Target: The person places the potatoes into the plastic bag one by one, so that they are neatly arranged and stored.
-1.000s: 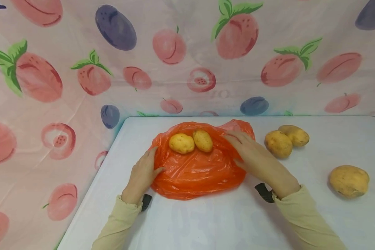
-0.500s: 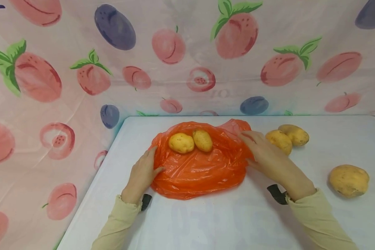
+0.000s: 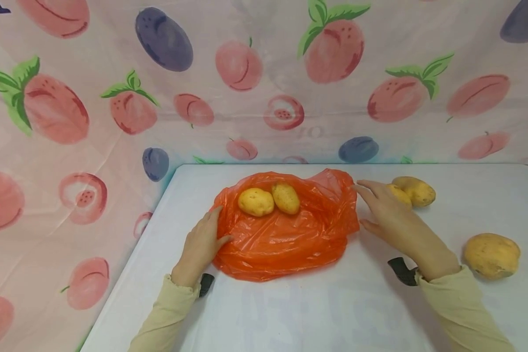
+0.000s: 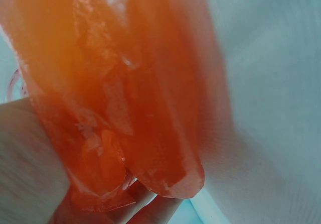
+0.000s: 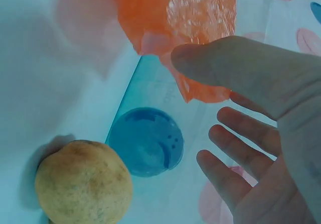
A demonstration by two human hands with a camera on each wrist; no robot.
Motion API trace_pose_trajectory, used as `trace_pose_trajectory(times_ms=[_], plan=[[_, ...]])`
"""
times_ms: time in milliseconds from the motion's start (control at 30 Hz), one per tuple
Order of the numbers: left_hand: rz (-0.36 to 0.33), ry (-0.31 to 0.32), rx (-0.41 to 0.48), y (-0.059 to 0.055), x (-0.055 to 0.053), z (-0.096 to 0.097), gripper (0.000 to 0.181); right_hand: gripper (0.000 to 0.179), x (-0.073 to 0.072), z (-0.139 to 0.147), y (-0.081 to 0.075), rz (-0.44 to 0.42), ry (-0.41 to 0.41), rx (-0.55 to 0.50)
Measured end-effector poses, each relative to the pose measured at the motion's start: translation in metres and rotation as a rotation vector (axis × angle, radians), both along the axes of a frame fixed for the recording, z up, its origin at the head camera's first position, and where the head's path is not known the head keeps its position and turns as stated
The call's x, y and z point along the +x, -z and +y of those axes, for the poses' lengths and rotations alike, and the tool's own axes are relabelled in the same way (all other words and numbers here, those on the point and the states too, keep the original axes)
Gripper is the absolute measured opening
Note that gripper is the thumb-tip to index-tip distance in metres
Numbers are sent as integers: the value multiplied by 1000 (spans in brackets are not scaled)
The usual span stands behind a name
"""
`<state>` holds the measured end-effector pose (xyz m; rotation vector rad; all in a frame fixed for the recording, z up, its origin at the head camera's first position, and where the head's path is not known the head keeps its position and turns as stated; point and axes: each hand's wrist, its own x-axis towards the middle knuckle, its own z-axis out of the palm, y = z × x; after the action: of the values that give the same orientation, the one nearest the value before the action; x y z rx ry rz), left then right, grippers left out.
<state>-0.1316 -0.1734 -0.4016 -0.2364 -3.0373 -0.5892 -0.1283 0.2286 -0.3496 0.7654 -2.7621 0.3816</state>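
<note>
An orange-red plastic bag (image 3: 281, 244) lies spread on the table with two potatoes (image 3: 255, 202) on its upper part. My left hand (image 3: 200, 244) rests at the bag's left edge, thumb and fingers spread apart. In the left wrist view, the bag's film (image 4: 150, 108) covers part of that hand's fingers. My right hand (image 3: 385, 215) is beside the bag's right edge, fingers extended and apart. From the right wrist, its thumb (image 5: 200, 61) overlaps the bag's corner (image 5: 195, 78) in view, and the other fingers hold nothing.
Two more potatoes (image 3: 415, 191) lie beyond the right hand, one partly hidden by it. Another potato (image 3: 491, 255) sits farther right on the white table (image 3: 290, 318). A fruit-printed sheet (image 3: 255, 29) hangs behind and at the left.
My right hand has moved right, from over the bag to just past its right edge. The bag's right side has spread outward a little. Left hand and potatoes have stayed put.
</note>
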Motion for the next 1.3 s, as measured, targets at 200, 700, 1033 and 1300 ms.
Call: trace_pose_trajectory(times_ms=[200, 700, 1033, 1300], plan=[[3, 0, 10, 0, 2, 0, 81, 76, -5, 9, 6, -7, -6, 6], [3, -3, 3, 2, 3, -2, 80, 69, -16, 26, 27, -24, 18, 46], [-1, -1, 1, 1, 1, 1, 80, 61, -24, 36, 39, 79, 33, 18], [-1, -9, 6, 1, 1, 0, 80, 49, -23, 38, 37, 56, 69, 7]])
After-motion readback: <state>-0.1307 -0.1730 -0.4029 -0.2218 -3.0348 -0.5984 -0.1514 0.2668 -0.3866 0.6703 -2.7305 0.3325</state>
